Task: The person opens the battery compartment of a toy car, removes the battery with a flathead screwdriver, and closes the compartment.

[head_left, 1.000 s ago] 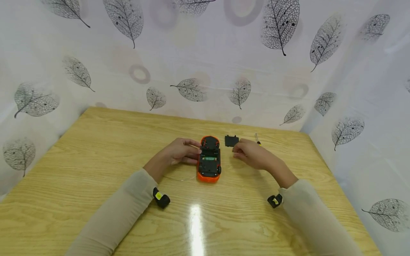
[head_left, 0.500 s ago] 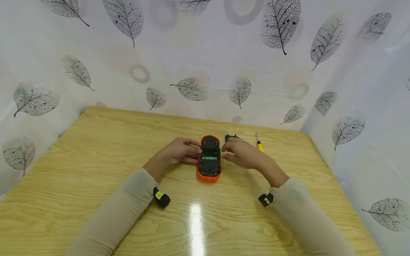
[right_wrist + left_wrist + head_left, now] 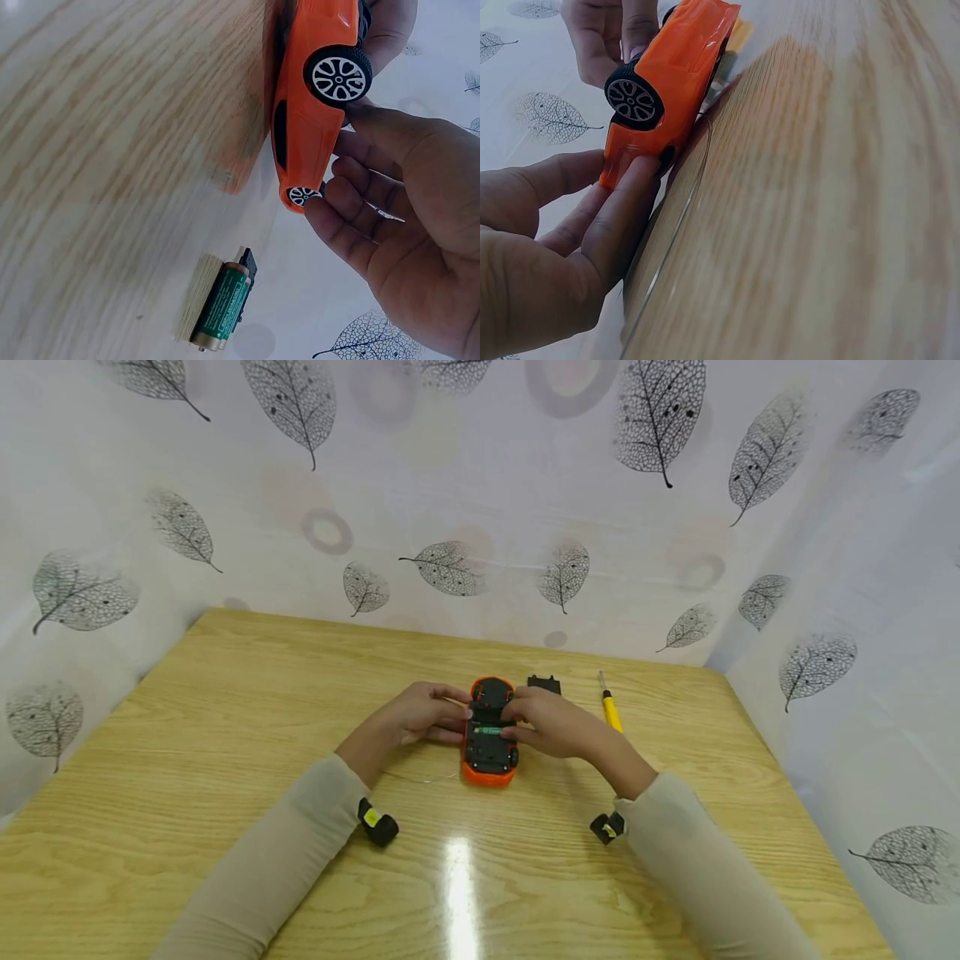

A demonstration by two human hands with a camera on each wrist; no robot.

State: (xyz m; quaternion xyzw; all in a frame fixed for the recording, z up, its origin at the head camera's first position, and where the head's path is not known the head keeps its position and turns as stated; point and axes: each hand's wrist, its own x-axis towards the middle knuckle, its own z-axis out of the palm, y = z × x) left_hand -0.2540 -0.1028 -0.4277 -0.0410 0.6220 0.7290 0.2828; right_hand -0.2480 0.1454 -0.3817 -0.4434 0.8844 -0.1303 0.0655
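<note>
An orange toy car [image 3: 487, 773] lies upside down on the table, its black underside up and its battery compartment uncovered. One green battery [image 3: 487, 730] shows crosswise in the compartment. My left hand [image 3: 431, 714] holds the car's left side, with thumb and fingers about the bodywork in the left wrist view. From the other side, my right hand [image 3: 553, 723] reaches over the compartment, thumb and index finger apart at the battery's right end. Those fingertips are partly hidden behind the car's wheel [image 3: 338, 78] in the right wrist view.
A black battery cover [image 3: 544, 683] lies behind my right hand. Close to it, a loose green battery [image 3: 223, 304] rests on the table, hidden by my hand in the head view. A yellow screwdriver [image 3: 611, 710] lies further right. A thin clear strand [image 3: 664, 262] curves left of the car.
My right hand has moved left from beside the black cover to the car's compartment, exposing more of the yellow screwdriver. The left hand and the car have stayed in place.
</note>
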